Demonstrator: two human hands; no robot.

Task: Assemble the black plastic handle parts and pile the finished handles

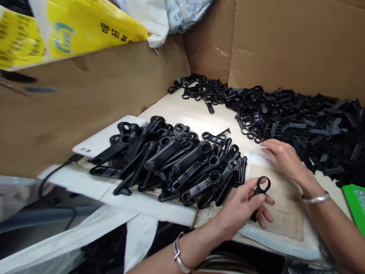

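Note:
My left hand [245,203] is closed on a black plastic arm with a ring at its end [262,185]. The ring stands up above the thumb, and the fingers cover part of the lower body. My right hand [285,158] reaches over the work surface with its fingers stretched out, close to a few small black rings [257,140] beside the large heap. Nothing shows in the right hand. Below both hands lies a brown sheet [281,205] on a white pad. Left of my left hand is a pile of longer black plastic arms [171,160] with round ends.
A large heap of black parts [308,118] spreads along the back right. Cardboard walls [285,45] rise behind and at left, with yellow printed bags [85,26] over the left one. A green tray [355,203] stands at the right edge. A black cable [54,171] runs at left.

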